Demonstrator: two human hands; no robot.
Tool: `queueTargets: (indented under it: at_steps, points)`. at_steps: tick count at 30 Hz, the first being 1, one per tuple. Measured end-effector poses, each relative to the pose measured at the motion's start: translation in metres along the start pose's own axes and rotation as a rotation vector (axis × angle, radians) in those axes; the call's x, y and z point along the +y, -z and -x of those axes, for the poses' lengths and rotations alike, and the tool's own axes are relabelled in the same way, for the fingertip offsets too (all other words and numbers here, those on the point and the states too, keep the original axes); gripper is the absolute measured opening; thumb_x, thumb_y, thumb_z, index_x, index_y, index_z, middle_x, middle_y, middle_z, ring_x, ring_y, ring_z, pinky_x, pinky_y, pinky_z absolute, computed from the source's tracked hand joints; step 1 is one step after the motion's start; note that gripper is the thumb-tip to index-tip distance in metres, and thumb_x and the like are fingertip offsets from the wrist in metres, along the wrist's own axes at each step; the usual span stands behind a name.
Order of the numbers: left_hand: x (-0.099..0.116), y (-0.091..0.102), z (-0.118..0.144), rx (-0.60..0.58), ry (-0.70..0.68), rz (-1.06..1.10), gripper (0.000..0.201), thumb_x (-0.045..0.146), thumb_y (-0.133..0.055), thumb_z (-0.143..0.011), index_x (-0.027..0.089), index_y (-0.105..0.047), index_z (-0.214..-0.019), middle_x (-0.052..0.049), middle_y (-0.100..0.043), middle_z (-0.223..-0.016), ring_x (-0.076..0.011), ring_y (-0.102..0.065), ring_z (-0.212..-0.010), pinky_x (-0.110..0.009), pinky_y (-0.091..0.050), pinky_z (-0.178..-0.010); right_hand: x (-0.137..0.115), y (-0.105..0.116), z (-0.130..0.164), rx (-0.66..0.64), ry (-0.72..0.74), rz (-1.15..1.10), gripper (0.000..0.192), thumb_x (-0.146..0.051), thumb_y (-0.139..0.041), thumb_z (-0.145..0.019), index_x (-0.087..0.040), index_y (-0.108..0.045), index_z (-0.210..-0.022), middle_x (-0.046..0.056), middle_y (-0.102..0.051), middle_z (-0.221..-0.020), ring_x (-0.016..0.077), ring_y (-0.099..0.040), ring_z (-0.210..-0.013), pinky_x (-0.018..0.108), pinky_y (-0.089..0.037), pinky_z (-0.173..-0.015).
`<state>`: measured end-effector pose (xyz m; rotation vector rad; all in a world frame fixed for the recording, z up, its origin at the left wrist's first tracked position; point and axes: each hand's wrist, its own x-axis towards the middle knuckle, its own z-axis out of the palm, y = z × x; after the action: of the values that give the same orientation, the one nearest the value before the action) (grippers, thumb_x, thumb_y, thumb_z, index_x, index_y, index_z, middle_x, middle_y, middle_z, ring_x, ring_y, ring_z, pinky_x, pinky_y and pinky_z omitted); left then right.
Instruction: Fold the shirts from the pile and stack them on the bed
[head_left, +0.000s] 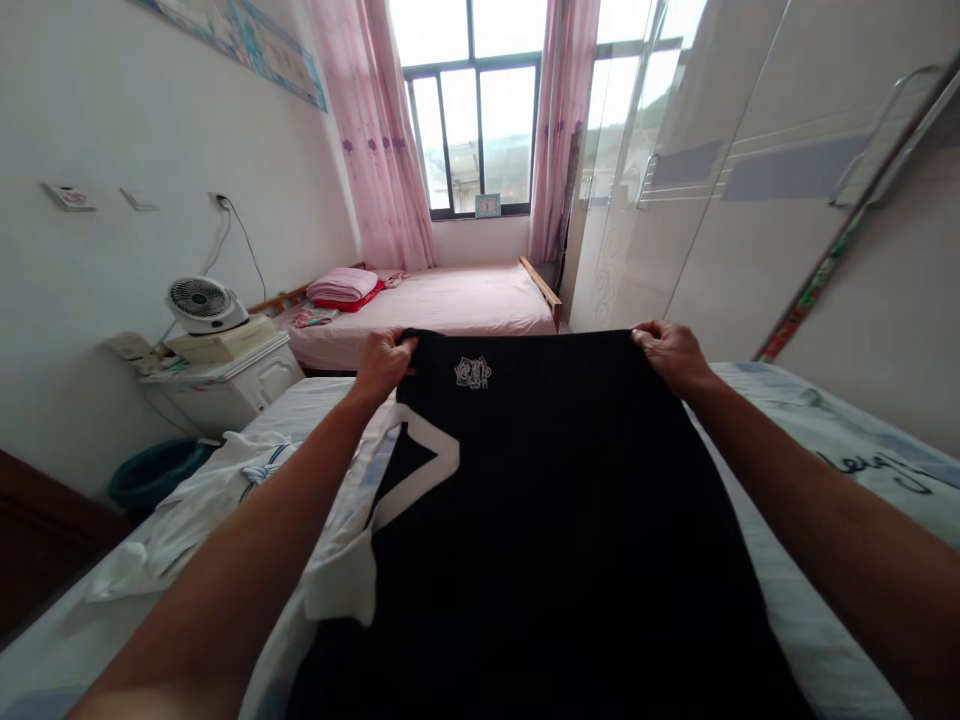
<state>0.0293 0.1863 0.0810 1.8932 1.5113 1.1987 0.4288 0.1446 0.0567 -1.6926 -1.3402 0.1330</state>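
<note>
Both hands stretch a black shirt (570,480) by its far edge, above the bed. It has a white V-shaped collar on the left side and a white embroidered emblem near the top. My left hand (384,362) pinches the far left corner. At the far right corner, my right hand (670,355) has its fingers closed on the cloth. The shirt's near end runs out of the bottom of the view.
A bed with a pale sheet (750,560) lies below; white clothing (187,500) rests at left and a pale lettered cloth (862,450) at right. Beyond are a pink bed (465,300), a cabinet (255,390) with a fan (199,300), a bin (154,475) and wardrobes (750,200).
</note>
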Motion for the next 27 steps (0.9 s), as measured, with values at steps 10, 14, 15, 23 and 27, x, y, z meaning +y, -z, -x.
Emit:
queueTargets:
  at_steps: [10,14,15,23,27]
  points:
    - [-0.060,-0.015,0.056,-0.163,-0.080,-0.364,0.047,0.033,-0.057,-0.076,0.010,-0.058,-0.117,-0.015,-0.058,-0.124,-0.0284,-0.048,-0.123,-0.039,-0.035,-0.106,0.040,-0.005,0.063,-0.223,-0.030,0.283,0.053,-0.032,-0.051,-0.078,-0.008,-0.054,-0.125,0.019,-0.055,-0.127,0.0278,-0.059,-0.108,0.037,-0.046,-0.094]
    - [-0.083,0.029,0.133,-0.252,0.079,-0.283,0.058,0.053,-0.049,-0.080,0.014,-0.056,-0.122,-0.014,-0.053,-0.132,-0.0302,-0.050,-0.121,-0.040,-0.047,-0.095,0.075,0.041,0.134,-0.299,0.020,0.292,0.050,-0.045,-0.049,-0.080,-0.015,-0.059,-0.118,0.015,-0.061,-0.121,0.0310,-0.060,-0.106,0.042,-0.050,-0.089]
    - [-0.085,0.040,0.151,-0.255,0.119,-0.257,0.059,0.054,-0.048,-0.081,0.015,-0.055,-0.124,-0.013,-0.051,-0.135,-0.0300,-0.051,-0.121,-0.040,-0.049,-0.093,0.080,0.053,0.152,-0.306,0.031,0.260,0.050,-0.049,-0.047,-0.081,-0.018,-0.059,-0.118,0.014,-0.061,-0.121,0.0301,-0.061,-0.104,0.041,-0.052,-0.085]
    - [-0.071,0.068,0.216,-0.487,-0.071,-0.311,0.062,0.036,-0.058,-0.079,0.026,-0.045,-0.138,-0.006,-0.036,-0.149,-0.0263,-0.032,-0.137,-0.040,-0.026,-0.113,0.031,0.075,0.254,-0.553,0.500,0.279,0.052,-0.045,-0.060,-0.080,-0.032,-0.051,-0.129,0.005,-0.048,-0.139,0.0270,-0.044,-0.128,0.044,-0.041,-0.102]
    - [-0.063,0.046,0.204,-0.333,-0.081,-0.250,0.032,0.037,-0.050,-0.083,0.019,-0.072,-0.098,-0.011,-0.057,-0.129,-0.0268,-0.053,-0.119,-0.038,-0.039,-0.104,-0.018,0.041,0.273,-0.641,0.680,0.282,0.070,-0.042,-0.066,-0.075,-0.029,-0.042,-0.139,0.007,-0.043,-0.144,0.0281,-0.034,-0.134,0.044,-0.036,-0.105]
